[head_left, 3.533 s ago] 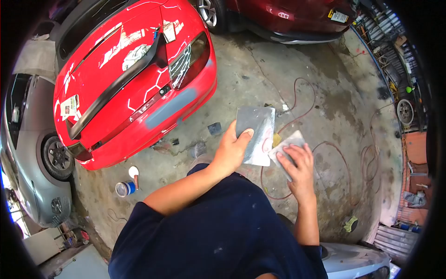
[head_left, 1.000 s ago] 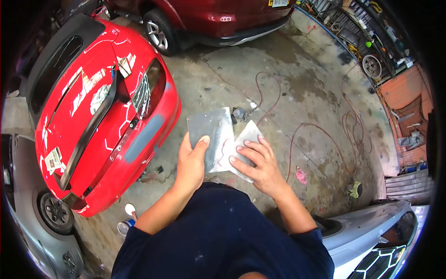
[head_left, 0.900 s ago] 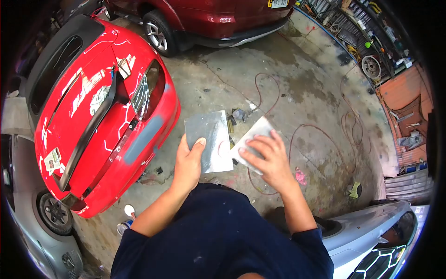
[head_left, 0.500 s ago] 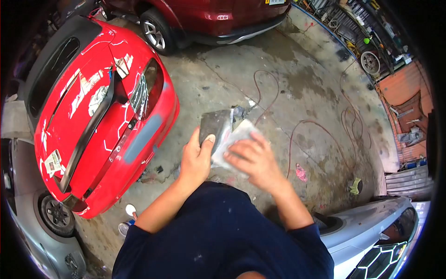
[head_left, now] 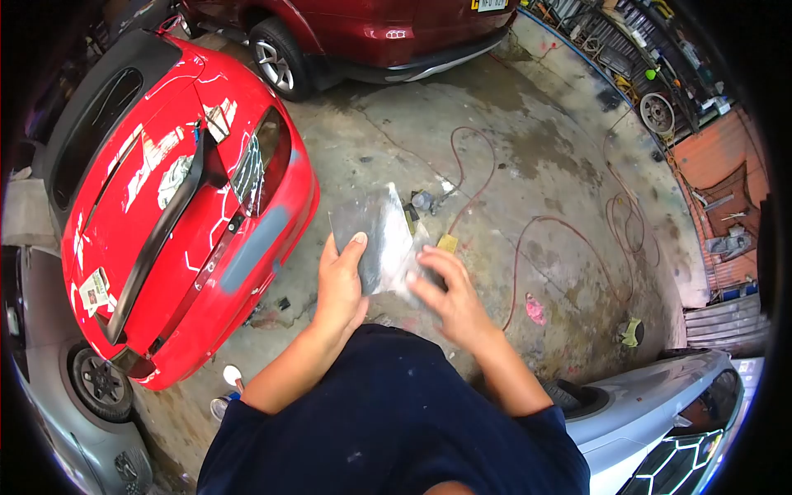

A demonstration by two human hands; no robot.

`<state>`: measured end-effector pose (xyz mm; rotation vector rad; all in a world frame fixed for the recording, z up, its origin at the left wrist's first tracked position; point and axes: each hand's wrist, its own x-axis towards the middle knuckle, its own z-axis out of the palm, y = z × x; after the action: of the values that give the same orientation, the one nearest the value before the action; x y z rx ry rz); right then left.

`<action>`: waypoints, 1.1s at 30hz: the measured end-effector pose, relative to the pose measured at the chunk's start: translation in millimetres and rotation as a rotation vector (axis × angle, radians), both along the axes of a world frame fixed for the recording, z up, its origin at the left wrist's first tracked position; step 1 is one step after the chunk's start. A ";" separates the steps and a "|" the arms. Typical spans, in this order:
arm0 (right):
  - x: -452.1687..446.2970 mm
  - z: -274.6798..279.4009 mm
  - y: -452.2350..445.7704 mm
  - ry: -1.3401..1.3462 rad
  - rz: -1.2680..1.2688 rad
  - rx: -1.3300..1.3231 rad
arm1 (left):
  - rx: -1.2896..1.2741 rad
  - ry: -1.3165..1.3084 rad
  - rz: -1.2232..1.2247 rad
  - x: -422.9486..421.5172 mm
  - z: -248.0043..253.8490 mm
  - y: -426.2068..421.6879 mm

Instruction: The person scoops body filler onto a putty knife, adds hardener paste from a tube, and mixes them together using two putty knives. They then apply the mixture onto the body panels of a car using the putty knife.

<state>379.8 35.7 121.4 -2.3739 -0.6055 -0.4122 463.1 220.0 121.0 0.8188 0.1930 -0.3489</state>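
My left hand [head_left: 340, 282] grips a dark grey flat sheet [head_left: 355, 225] that looks like sandpaper, its thumb lying on the upper face. Along the sheet's right side is a bright, whitish sheet [head_left: 394, 239]; I cannot tell whether the two are joined. My right hand [head_left: 452, 301] has its fingers curled at the right edge of this pale sheet, where motion smears the outline. Both hands are in front of my dark shirt, above the concrete floor. To the left stands a red car [head_left: 165, 206] with a grey patch [head_left: 254, 247] on its bumper.
A dark red vehicle [head_left: 355, 41] stands at the back. Grey cars are at the lower left [head_left: 49, 330] and lower right [head_left: 643, 396]. A thin hose [head_left: 516, 272] loops over the floor [head_left: 396, 124]. A can [head_left: 221, 406] sits by my left elbow; tools line the right wall.
My right hand has shifted slightly down with the pale sheet's edge. The dark sheet has tilted left, and more of the bright surface shows between my hands.
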 end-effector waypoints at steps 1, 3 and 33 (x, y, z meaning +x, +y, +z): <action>5.0 -6.6 -13.8 0.049 -0.057 -0.100 | 0.016 0.047 -0.022 -2.8 3.7 1.3; 11.0 -8.0 -37.9 0.149 -0.167 -0.296 | 0.051 0.145 -0.063 -9.2 14.5 5.8; 20.3 -0.7 -2.5 0.064 -0.079 0.025 | 0.456 -0.293 0.043 26.0 -27.2 12.0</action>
<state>400.1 33.2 120.7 -2.3829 -0.4759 -0.3749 489.1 232.0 93.8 1.3017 0.0133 -0.1398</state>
